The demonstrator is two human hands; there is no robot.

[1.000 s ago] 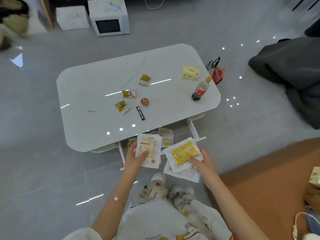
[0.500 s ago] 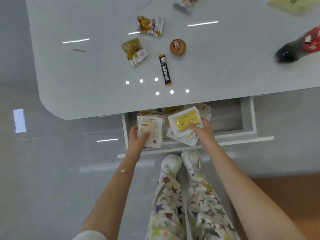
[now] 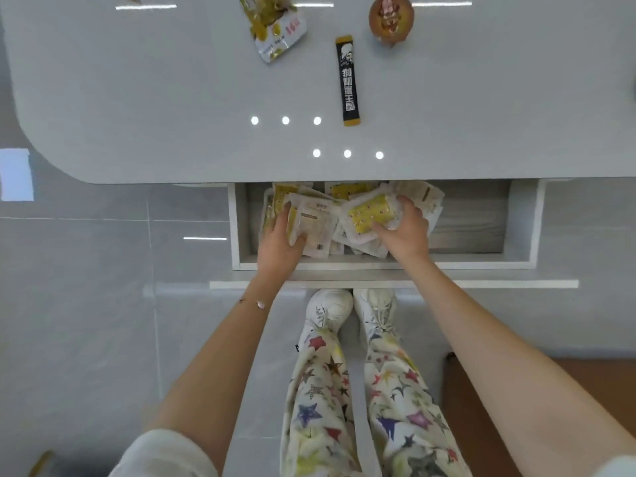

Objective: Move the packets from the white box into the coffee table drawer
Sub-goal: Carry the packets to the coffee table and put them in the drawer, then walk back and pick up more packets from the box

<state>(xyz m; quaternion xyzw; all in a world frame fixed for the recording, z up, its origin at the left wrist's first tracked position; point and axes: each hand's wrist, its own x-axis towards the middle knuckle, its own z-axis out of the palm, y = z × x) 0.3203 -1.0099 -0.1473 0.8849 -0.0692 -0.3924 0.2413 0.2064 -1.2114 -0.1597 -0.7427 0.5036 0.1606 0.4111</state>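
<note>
Head view: both hands are inside the open drawer (image 3: 481, 232) under the worktop (image 3: 172, 98). The left hand (image 3: 278, 242) curls its fingers (image 3: 284, 215) round a white packet (image 3: 315, 228), and the right hand (image 3: 406, 232) grips a yellow packet (image 3: 370, 215), both over the packets (image 3: 423, 197) piled inside.

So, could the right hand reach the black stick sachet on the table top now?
Probably not yet: the right hand grips a yellow packet in the drawer, though the black stick sachet lies uncovered.

Home living room; coffee table (image 3: 137, 98), snacks (image 3: 275, 32)
</note>
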